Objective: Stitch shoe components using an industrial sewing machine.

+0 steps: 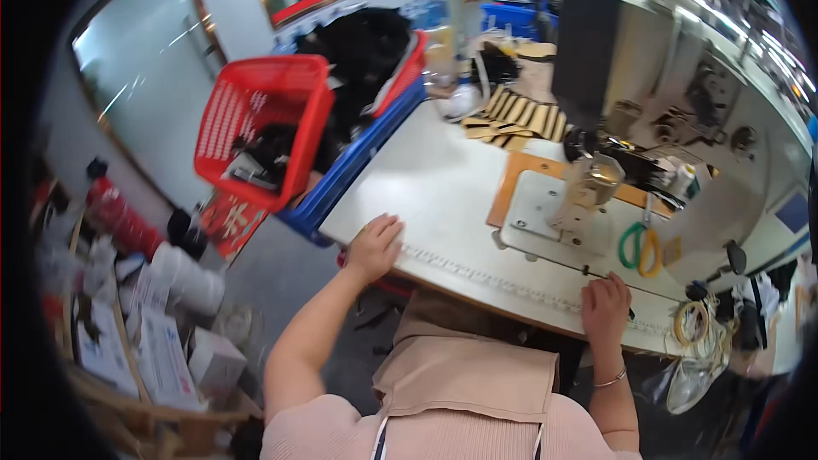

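Observation:
My left hand [375,244] rests on the near left edge of a white sewing table [434,187], fingers curled over the rim, holding nothing. My right hand [606,305] grips the near edge of the same table further right, next to a ruler strip [486,277] along that edge. A beige apron piece [464,366] lies across my lap below the table. The sewing machine [596,179] stands beyond my right hand, with green and yellow scissors [639,247] on its base plate.
A red basket [264,123] and a blue crate [358,162] heaped with black cloth stand left of the table. Striped tan pieces [515,115] lie at the far end. Boxes and white rolls [170,290] clutter the floor at left. Cords [694,328] hang at the right corner.

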### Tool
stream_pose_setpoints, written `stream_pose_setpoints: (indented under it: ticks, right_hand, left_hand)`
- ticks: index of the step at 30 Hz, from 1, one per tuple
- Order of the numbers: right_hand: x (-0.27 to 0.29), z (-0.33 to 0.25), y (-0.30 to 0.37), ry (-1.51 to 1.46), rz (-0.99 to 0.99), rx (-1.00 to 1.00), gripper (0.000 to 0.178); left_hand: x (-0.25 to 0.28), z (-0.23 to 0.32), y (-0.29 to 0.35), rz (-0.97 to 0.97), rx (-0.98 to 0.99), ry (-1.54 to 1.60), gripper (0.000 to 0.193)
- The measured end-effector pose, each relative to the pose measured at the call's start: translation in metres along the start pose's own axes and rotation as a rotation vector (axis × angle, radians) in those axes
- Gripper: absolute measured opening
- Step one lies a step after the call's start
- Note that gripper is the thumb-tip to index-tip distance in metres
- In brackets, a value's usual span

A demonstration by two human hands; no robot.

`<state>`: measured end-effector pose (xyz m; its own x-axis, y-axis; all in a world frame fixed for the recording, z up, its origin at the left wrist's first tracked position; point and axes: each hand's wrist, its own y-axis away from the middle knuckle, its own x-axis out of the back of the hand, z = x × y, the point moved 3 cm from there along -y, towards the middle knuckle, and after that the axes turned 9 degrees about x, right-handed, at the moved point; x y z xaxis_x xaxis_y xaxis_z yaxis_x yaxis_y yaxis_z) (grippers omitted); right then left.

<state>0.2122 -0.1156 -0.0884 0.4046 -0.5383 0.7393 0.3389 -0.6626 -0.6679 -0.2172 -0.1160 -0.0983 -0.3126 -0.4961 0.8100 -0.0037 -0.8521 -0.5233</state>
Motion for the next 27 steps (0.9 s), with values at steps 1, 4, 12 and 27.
stream_pose_setpoints:
  ticks: [1, 4, 12, 27]
  right_hand:
    - [0.0, -0.004, -0.001, -0.025, -0.01, 0.037, 0.014]
    - [-0.003, -0.008, 0.003, -0.1, -0.055, 0.035, 0.013]
    - [0.001, -0.028, 0.004, -0.269, -0.13, 0.056, 0.017]
    - [-0.215, -0.082, -0.265, -0.815, -0.052, -0.444, 0.023]
  left_hand:
    - [0.002, 0.001, 0.002, 0.083, -0.016, 0.013, 0.029]
    - [0.008, -0.003, 0.006, 0.214, -0.054, 0.007, 0.025]
    - [0.005, -0.006, 0.009, 0.225, -0.053, 0.044, 0.027]
    - [-0.005, -0.012, 0.008, 0.033, 0.057, 0.095, 0.027]
